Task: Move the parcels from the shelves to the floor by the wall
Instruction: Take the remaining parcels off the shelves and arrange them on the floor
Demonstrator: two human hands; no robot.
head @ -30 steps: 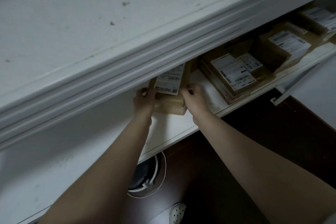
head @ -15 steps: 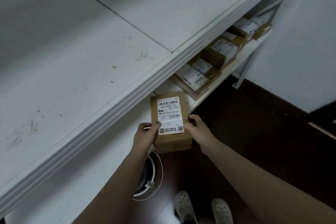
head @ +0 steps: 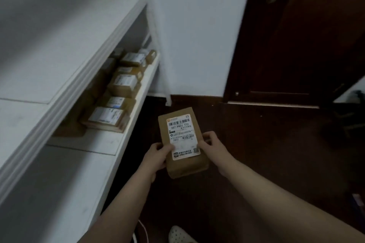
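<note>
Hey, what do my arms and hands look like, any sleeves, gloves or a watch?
The left forearm and right forearm are bare to the frame edge, no sleeves showing. The left hand and right hand wear no gloves, and no watch, bracelet or ring is visible. The picture is dim and a little blurred, so small details could be missed.

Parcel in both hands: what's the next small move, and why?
Probably carry the parcel forward and lower it toward the dark floor at the foot of the white wall. The left hand and right hand grip its sides, it hangs clear of the shelf, and no parcel shows on that floor.
</note>
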